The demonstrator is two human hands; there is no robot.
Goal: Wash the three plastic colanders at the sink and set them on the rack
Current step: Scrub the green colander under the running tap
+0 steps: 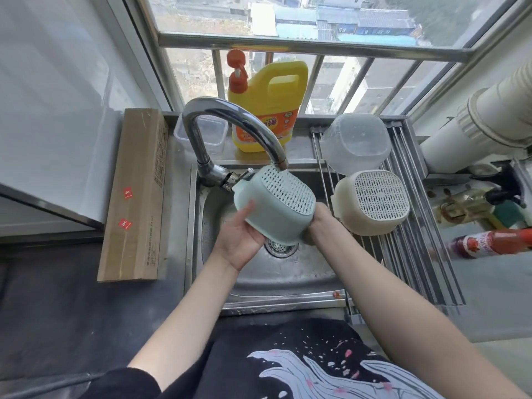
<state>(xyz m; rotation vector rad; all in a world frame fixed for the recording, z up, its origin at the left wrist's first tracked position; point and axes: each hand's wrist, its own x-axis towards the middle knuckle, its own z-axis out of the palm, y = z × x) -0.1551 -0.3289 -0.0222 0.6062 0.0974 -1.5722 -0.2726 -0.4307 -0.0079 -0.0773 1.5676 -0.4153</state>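
Observation:
I hold a pale green colander (276, 205) upside down over the steel sink (259, 272), its perforated base just under the faucet spout (280, 164). My left hand (240, 240) grips its near left wall, fingers curled up the side. My right hand (318, 223) holds the right rim, mostly hidden behind the colander. A cream colander (371, 203) lies upside down on the roll-up rack (414, 249) to the right. Behind it sits an upturned clear plastic bowl (355, 144).
A yellow detergent jug (267, 108) and a clear lidded box (201, 133) stand on the ledge behind the faucet. A long cardboard box (135, 197) lies left of the sink. A red sauce bottle (489, 244) and other bottles lie right of the rack.

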